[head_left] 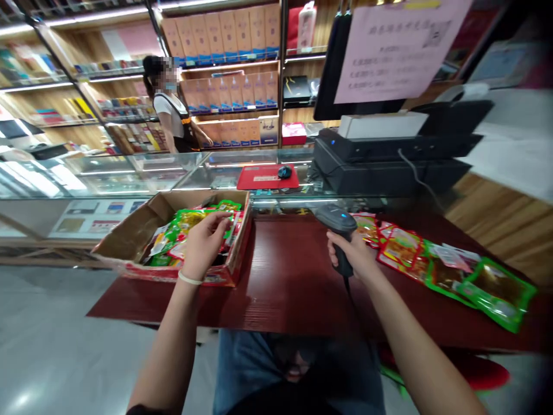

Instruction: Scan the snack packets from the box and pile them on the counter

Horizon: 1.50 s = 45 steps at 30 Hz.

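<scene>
My right hand (352, 253) grips a black handheld barcode scanner (337, 220) by its handle above the dark red table. A blue light shows on the scanner's head, and its cable hangs down. My left hand (206, 239), with a pale band at the wrist, is over an open cardboard box (129, 233) of snack packets (166, 239). Its fingers are loosely bent, thumb apart, with nothing visible in them; the packets beneath are partly hidden. Right of the scanner, a row of sealed snack packets (401, 245) with red and green borders lies on the table, overlapping.
Behind the table (285, 276) runs a glass counter (151, 167) with a red mat (259, 177) and a mouse (284, 172). A dark register unit (363, 164) and a monitor with a pink sheet (389, 55) stand at right. A person (173, 109) stands by the shelves.
</scene>
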Each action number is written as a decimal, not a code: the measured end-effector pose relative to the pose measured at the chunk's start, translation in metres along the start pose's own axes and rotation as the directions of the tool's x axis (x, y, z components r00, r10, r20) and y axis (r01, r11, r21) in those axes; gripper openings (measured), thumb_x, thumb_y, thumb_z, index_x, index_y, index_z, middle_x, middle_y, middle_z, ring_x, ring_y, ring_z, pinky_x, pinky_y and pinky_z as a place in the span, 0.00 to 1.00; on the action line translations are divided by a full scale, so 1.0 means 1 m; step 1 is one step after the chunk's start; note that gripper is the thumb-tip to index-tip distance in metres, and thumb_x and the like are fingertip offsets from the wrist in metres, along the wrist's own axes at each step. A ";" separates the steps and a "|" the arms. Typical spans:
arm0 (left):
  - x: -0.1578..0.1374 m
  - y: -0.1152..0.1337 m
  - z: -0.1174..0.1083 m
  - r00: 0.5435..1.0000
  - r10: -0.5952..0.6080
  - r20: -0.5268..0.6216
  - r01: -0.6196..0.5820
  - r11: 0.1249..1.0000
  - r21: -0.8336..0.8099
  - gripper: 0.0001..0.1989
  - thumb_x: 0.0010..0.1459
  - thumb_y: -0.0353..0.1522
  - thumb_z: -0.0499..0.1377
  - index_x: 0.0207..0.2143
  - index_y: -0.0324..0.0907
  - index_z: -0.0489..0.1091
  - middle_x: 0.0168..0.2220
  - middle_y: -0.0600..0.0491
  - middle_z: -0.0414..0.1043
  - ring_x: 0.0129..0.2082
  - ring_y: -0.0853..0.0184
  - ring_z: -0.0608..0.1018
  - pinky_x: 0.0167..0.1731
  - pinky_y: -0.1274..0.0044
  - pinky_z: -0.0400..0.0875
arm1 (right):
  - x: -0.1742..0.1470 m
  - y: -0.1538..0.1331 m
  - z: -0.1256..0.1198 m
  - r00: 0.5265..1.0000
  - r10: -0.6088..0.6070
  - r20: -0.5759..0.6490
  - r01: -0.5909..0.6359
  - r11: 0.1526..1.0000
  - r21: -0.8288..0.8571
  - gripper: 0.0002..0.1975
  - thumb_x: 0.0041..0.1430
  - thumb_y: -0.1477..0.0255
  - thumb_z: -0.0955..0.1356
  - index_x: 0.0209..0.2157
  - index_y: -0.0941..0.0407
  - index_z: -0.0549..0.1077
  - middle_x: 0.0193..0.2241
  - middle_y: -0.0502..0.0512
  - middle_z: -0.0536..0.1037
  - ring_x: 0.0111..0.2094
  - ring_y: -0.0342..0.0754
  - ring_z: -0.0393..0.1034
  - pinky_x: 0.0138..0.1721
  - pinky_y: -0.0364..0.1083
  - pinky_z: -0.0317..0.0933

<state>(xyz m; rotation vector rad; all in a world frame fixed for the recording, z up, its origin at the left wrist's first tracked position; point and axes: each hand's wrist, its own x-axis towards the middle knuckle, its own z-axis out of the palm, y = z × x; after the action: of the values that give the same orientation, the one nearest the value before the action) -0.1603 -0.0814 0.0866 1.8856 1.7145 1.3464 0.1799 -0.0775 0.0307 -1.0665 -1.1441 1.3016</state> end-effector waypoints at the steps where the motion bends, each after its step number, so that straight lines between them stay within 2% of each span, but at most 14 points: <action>1: 0.002 0.006 0.007 1.000 0.011 0.007 -0.011 1.000 0.017 0.15 0.61 0.40 0.55 0.45 0.45 0.75 0.37 0.53 0.79 0.35 0.65 0.79 0.37 0.76 0.71 | -0.001 -0.001 -0.006 1.000 -0.009 -0.014 0.009 1.000 0.003 0.16 0.54 0.60 0.73 0.27 0.55 0.65 0.16 0.44 0.68 0.12 0.39 0.60 0.12 0.39 0.55; 4: 0.008 0.020 0.030 0.999 0.040 0.037 -0.041 0.999 0.025 0.14 0.61 0.39 0.54 0.44 0.45 0.75 0.36 0.53 0.79 0.34 0.65 0.79 0.37 0.76 0.71 | -0.005 -0.006 -0.027 0.998 -0.022 -0.064 0.021 1.000 -0.014 0.17 0.54 0.59 0.72 0.26 0.55 0.65 0.16 0.44 0.68 0.12 0.39 0.60 0.12 0.39 0.56; 8: 0.011 0.041 0.073 0.986 0.105 0.129 -0.091 0.990 -0.110 0.14 0.61 0.40 0.54 0.45 0.44 0.74 0.35 0.52 0.79 0.35 0.65 0.79 0.38 0.76 0.71 | -0.008 -0.014 -0.056 0.987 -0.017 -0.163 0.015 1.000 -0.014 0.17 0.53 0.58 0.72 0.28 0.54 0.66 0.16 0.44 0.68 0.12 0.39 0.60 0.12 0.39 0.57; 12: 0.009 0.060 0.139 0.957 0.145 0.251 -0.075 0.960 -0.269 0.13 0.60 0.39 0.55 0.44 0.46 0.74 0.36 0.53 0.79 0.35 0.65 0.79 0.38 0.75 0.71 | -0.007 -0.019 -0.084 0.975 -0.057 -0.216 0.052 0.998 -0.028 0.18 0.52 0.56 0.72 0.29 0.54 0.66 0.16 0.44 0.68 0.12 0.39 0.60 0.12 0.39 0.57; 15: 0.004 0.067 0.198 0.940 0.111 0.323 0.024 0.922 -0.387 0.12 0.59 0.38 0.56 0.42 0.45 0.74 0.33 0.53 0.78 0.32 0.65 0.79 0.36 0.76 0.71 | -0.003 -0.016 -0.106 0.965 -0.078 -0.250 0.066 0.996 -0.055 0.18 0.51 0.55 0.72 0.32 0.53 0.65 0.16 0.43 0.69 0.12 0.40 0.60 0.12 0.39 0.57; 18: -0.004 0.066 0.253 0.916 0.095 0.389 0.095 0.893 -0.440 0.09 0.57 0.36 0.58 0.40 0.45 0.75 0.32 0.53 0.78 0.32 0.65 0.79 0.36 0.76 0.70 | -0.001 -0.008 -0.128 0.949 -0.049 -0.313 0.027 0.997 -0.072 0.20 0.50 0.55 0.73 0.33 0.52 0.64 0.16 0.42 0.69 0.12 0.40 0.61 0.11 0.39 0.56; 21: -0.012 0.062 0.298 0.905 0.088 0.416 0.117 0.889 -0.442 0.08 0.56 0.35 0.59 0.39 0.45 0.75 0.33 0.53 0.78 0.34 0.65 0.78 0.37 0.75 0.69 | -0.002 0.001 -0.146 0.928 -0.028 -0.371 0.012 0.999 -0.046 0.20 0.50 0.55 0.72 0.34 0.52 0.64 0.16 0.41 0.68 0.12 0.41 0.61 0.11 0.40 0.55; 24: -0.014 0.059 0.333 0.917 0.079 0.391 0.113 0.889 -0.445 0.09 0.57 0.35 0.59 0.39 0.44 0.74 0.37 0.51 0.78 0.37 0.64 0.78 0.40 0.73 0.69 | -0.005 0.006 -0.161 0.902 -0.031 -0.432 0.033 0.999 -0.002 0.19 0.50 0.55 0.72 0.33 0.51 0.63 0.15 0.41 0.68 0.12 0.41 0.60 0.12 0.40 0.56; 28: -0.008 0.065 0.368 0.933 0.176 0.315 -0.041 0.919 -0.392 0.09 0.59 0.34 0.57 0.40 0.43 0.74 0.41 0.48 0.77 0.42 0.61 0.76 0.46 0.71 0.68 | -0.008 0.007 -0.176 0.872 -0.035 -0.488 0.067 0.996 0.050 0.20 0.50 0.56 0.73 0.33 0.50 0.63 0.15 0.41 0.67 0.12 0.41 0.59 0.12 0.41 0.57; 32: 0.000 0.082 0.398 0.866 0.360 0.347 -0.235 0.906 -0.352 0.10 0.60 0.33 0.56 0.41 0.41 0.73 0.43 0.45 0.75 0.46 0.59 0.74 0.50 0.69 0.65 | -0.008 0.008 -0.183 0.858 -0.041 -0.512 0.098 0.992 0.084 0.20 0.50 0.56 0.73 0.33 0.50 0.63 0.15 0.41 0.67 0.12 0.41 0.59 0.12 0.42 0.57; 35: 0.003 0.097 0.418 0.830 0.375 0.413 -0.284 0.921 -0.266 0.14 0.60 0.35 0.56 0.46 0.39 0.72 0.45 0.41 0.73 0.49 0.56 0.73 0.52 0.66 0.63 | -0.006 0.009 -0.182 0.862 -0.068 -0.503 0.123 0.989 0.077 0.19 0.51 0.55 0.72 0.32 0.51 0.63 0.16 0.42 0.67 0.12 0.41 0.59 0.11 0.41 0.56; 40: 0.014 0.111 0.440 0.834 0.182 0.521 -0.202 0.979 -0.019 0.33 0.47 0.39 0.67 0.53 0.31 0.66 0.52 0.29 0.66 0.55 0.43 0.68 0.55 0.60 0.57 | -0.006 0.007 -0.178 0.870 -0.074 -0.487 0.130 0.988 0.082 0.17 0.52 0.56 0.72 0.29 0.51 0.64 0.16 0.44 0.66 0.12 0.41 0.58 0.12 0.42 0.57; 42: 0.021 0.113 0.444 0.814 0.094 0.573 -0.111 0.994 -0.005 0.40 0.39 0.36 0.71 0.55 0.30 0.64 0.53 0.27 0.65 0.55 0.42 0.68 0.55 0.61 0.58 | -0.006 0.006 -0.176 0.870 -0.066 -0.488 0.118 0.990 0.077 0.17 0.52 0.56 0.72 0.30 0.51 0.64 0.16 0.44 0.67 0.12 0.41 0.59 0.12 0.42 0.57; 45: 0.029 0.112 0.445 0.765 -0.010 0.644 0.084 0.993 -0.085 0.46 0.32 0.27 0.72 0.57 0.33 0.61 0.49 0.32 0.70 0.52 0.46 0.73 0.52 0.66 0.62 | -0.006 0.007 -0.174 0.872 -0.065 -0.485 0.105 0.993 0.055 0.17 0.51 0.55 0.72 0.29 0.51 0.64 0.16 0.44 0.66 0.12 0.42 0.59 0.13 0.42 0.57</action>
<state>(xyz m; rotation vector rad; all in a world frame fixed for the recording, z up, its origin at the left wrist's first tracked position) 0.2433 0.0821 -0.0600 1.9120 1.2830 0.6188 0.3511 -0.0743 -0.0011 -1.1825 -0.7431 0.9268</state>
